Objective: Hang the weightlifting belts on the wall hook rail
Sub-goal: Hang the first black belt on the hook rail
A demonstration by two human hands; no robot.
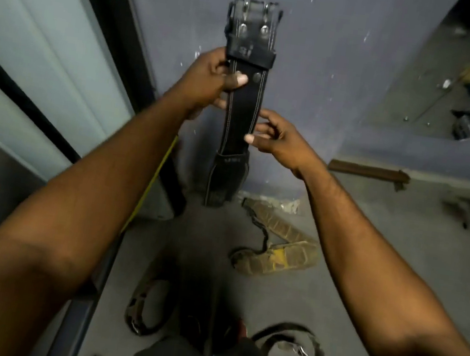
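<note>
Now the person holds a black belt (243,100) up flat against the purple wall (335,56), buckle (254,14) uppermost and the tail hanging down toward the floor (369,242). The left hand (211,81) grips the strap just below the keeper loop, thumb pressed across the front and the fingers (219,102) wrapped behind. The right hand (275,138) sits at the strap's right edge lower down, its fingers (268,116) loosely spread, touching or just beside the leather rather than clamping it; which of the two cannot be told.

No hook rail shows in view, so it is probably above the frame or hidden behind the buckle. The step in hand looks like seating the buckle end on a hook. Next, the buckle frame would need to catch on the hook, and the left hand would hold until the belt bears its own weight.

Three more belts wait on the floor: a tan belt (278,244), a brown belt (146,307) and a dark belt (293,355) near the feet.
</note>
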